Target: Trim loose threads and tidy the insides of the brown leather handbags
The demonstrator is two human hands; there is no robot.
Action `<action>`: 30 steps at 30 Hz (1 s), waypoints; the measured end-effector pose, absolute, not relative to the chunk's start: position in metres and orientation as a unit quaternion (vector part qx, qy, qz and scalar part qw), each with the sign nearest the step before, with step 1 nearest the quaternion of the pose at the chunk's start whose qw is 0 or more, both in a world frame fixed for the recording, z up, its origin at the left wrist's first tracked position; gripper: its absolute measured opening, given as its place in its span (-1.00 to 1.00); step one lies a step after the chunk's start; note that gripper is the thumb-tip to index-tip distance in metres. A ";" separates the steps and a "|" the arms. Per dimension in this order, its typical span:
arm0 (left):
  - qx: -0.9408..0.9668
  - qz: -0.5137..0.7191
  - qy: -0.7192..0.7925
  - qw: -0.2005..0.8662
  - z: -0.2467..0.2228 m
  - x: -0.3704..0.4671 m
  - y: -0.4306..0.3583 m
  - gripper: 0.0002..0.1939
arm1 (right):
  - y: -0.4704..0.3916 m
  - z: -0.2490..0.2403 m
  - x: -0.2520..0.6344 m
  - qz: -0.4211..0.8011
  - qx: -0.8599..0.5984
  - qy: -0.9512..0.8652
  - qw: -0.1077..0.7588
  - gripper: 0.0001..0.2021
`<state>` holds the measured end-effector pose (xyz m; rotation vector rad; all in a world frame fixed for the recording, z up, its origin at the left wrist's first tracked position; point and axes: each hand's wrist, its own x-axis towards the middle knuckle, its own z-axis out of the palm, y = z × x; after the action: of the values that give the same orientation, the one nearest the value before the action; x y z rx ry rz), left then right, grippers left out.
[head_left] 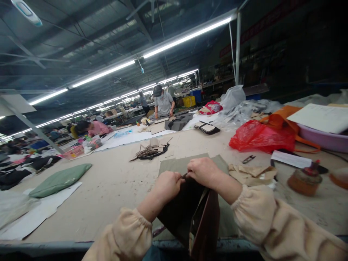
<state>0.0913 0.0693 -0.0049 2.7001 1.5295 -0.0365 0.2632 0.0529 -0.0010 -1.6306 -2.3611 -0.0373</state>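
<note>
A dark fabric bag piece [176, 217] hangs partly over the table's near edge, with a reddish-brown panel [208, 221] standing open along its right side. My left hand [169, 185] pinches its upper edge. Close beside it, my right hand [203, 172] is also closed on that edge, so the fingertips of both hands nearly meet. Under the hands lies an olive-grey fabric sheet [170, 165], flat on the table. The inside of the bag piece is in deep shadow. What exactly sits between the fingertips is partly hidden.
Thread snips [248, 159], tan fabric scraps [251, 174] and a brown pot with a red top [304, 179] lie to the right, before a red plastic bag [261, 137]. Small strips [150, 149] are heaped ahead. A green folded piece [61, 180] lies left. Co-workers stand farther back.
</note>
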 end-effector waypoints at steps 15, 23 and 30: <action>0.839 0.006 0.543 0.013 -0.012 0.094 0.066 -0.65 | 0.018 -0.011 0.266 -0.066 -0.616 -0.762 0.188 -0.78; 0.855 0.021 0.518 0.016 -0.018 0.091 0.067 -0.66 | 0.031 -0.010 0.274 -0.086 -0.642 -0.739 0.185 -0.78; 0.864 0.012 0.503 0.016 -0.018 0.095 0.062 -0.67 | 0.032 -0.010 0.269 -0.103 -0.646 -0.729 0.199 -0.78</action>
<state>0.0954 0.0623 -0.0178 2.6873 1.5638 0.0375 0.2686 0.0317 -0.0101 -1.8069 -2.0399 -0.2876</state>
